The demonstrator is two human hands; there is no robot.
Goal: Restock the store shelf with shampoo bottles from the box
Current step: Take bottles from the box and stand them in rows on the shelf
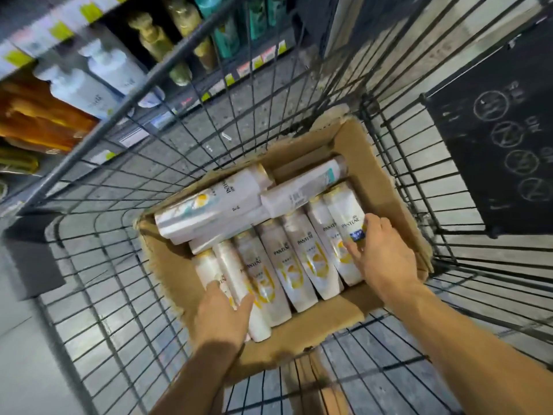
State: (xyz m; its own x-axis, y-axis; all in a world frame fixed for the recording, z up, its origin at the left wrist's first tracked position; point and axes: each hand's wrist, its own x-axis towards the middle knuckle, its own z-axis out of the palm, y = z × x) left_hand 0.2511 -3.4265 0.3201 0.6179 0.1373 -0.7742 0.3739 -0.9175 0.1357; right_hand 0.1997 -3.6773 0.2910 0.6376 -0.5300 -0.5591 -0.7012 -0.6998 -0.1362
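A single head-worn view is aimed steeply downward, close above an open brown cardboard box inside a dark wire shopping cart; blurred store shelves are glimpsed far left.

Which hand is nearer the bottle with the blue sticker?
Right. The right hand grips the bottle with the blue sticker at the row's right end; the left hand grips the leftmost bottle, several bottles away.

Glossy white plastic bottles lie in a matt, rough-edged cardboard box inside a dark metal wire cart.
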